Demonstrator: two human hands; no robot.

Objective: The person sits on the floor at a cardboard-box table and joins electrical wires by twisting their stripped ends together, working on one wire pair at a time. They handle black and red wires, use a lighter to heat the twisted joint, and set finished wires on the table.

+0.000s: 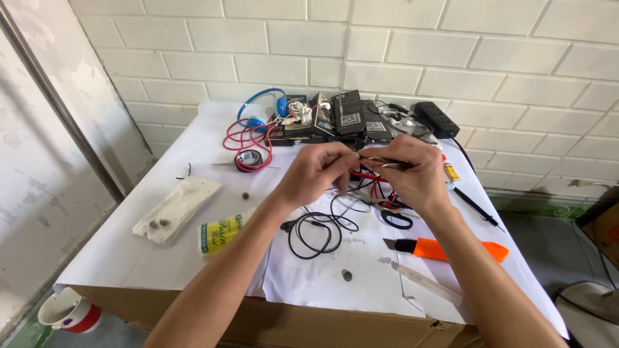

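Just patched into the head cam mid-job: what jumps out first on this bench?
Both hands meet at the centre: the left hand and right hand pinch thin red and black wires above the white-covered table. An orange utility knife lies near the right forearm. Blue headphones sit by the back wall beside a heap of black electronics.

What is pinched between the left hand (314,173) and right hand (412,173) is too small to be told — the fingertips cover it. The cup (69,314) at lower left is cut off by the worktop (129,258) — both forearms by the frame's bottom edge.
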